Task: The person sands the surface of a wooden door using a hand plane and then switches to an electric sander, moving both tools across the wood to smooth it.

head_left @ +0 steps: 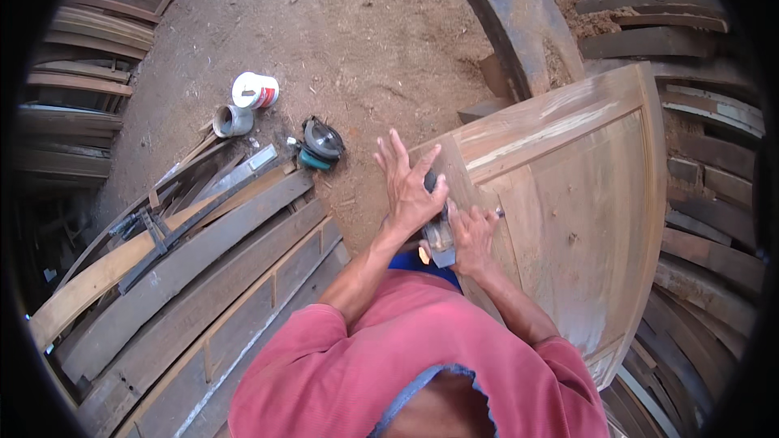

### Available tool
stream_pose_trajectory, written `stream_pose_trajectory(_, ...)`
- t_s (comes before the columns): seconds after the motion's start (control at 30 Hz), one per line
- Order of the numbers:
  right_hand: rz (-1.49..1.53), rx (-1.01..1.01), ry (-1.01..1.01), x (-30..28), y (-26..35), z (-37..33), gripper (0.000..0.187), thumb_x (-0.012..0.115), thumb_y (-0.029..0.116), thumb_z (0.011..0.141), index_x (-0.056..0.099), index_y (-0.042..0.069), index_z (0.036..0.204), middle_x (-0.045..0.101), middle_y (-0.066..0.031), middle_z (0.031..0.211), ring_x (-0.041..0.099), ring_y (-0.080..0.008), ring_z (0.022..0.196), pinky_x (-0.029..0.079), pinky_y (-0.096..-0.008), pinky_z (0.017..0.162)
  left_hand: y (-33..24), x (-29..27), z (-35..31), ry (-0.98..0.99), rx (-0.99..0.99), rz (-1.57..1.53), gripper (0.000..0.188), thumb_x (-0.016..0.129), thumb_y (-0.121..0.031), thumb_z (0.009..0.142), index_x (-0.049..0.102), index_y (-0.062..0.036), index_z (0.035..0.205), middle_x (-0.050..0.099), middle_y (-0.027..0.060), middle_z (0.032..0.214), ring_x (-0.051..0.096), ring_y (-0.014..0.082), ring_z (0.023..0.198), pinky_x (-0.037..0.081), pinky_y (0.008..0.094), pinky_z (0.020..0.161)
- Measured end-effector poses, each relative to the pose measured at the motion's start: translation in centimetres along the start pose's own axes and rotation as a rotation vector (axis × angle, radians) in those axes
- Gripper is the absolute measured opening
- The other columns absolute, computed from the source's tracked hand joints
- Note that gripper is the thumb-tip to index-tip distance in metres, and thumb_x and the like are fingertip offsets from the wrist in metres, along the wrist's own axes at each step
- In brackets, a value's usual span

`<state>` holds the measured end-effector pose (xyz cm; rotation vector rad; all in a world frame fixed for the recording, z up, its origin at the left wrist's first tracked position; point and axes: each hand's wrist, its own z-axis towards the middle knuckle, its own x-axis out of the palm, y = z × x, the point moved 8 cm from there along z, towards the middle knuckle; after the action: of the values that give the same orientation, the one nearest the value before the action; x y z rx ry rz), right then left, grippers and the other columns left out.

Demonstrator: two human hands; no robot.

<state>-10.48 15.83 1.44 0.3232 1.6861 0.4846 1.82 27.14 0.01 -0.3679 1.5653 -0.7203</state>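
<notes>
A wooden panel door (560, 235) lies in front of me and to my right, with pale scraped streaks along its far rail. Over its left edge is a narrow grey tool with a dark knob, which looks like a hand plane (439, 242). My left hand (408, 191) is at the tool's knob end, its fingers stretched and spread and its thumb beside the knob. My right hand (473, 235) is curled against the tool's right side, partly hiding it. A small dark tip (499, 212) shows by the right fingers; its kind is unclear.
A circular saw (320, 146) rests on the dirt floor to the left, near a white bucket (256, 91) and a grey pot (233, 122). Long boards (195, 284) lie at my left. A thick beam (519, 24) stands beyond the door; stacked timber (714, 195) lines the right.
</notes>
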Motion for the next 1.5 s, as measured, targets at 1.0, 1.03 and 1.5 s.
stream_pose_trajectory(1.0, 1.386, 0.9, -1.767, 1.4, -10.6, -31.8, 0.037, 0.07, 0.039, 0.101, 0.065, 0.009, 0.122, 0.07, 0.0002, 0.116, 0.065, -0.014, 0.105, 0.05, -0.0339, 0.096, 3.0, 12.9, 6.8, 1.138, -0.248, -0.6, 0.045, 0.061, -0.047, 0.104, 0.067, -0.0037, 0.115, 0.071, 0.0038, 0.101, 0.065, 0.0141, 0.088, 0.053, 0.0334, 0.081)
stream_pose_trajectory(1.03, 1.418, 0.915, -1.776, 2.2, -9.9, -32.7, 0.039, 0.071, 0.039, 0.1, 0.064, 0.01, 0.124, 0.069, 0.0, 0.118, 0.065, -0.0144, 0.107, 0.05, -0.0347, 0.097, 3.3, 13.2, 6.6, 1.144, -0.223, -0.586, 0.045, 0.061, -0.047, 0.104, 0.067, -0.0037, 0.115, 0.071, 0.0038, 0.101, 0.065, 0.0141, 0.088, 0.053, 0.0334, 0.081)
stream_pose_trajectory(1.5, 1.124, 1.139, -2.07, 10.4, 3.0, -50.8, 0.035, 0.072, 0.043, 0.099, 0.071, 0.01, 0.112, 0.07, 0.003, 0.107, 0.065, -0.0098, 0.094, 0.052, -0.0301, 0.083, 0.0, 10.1, 7.0, 0.476, 0.181, 0.201, 0.064, 0.034, -0.052, 0.108, 0.067, 0.0, 0.127, 0.067, 0.0343, 0.123, 0.059, 0.0522, 0.124, 0.046, 0.0564, 0.105)
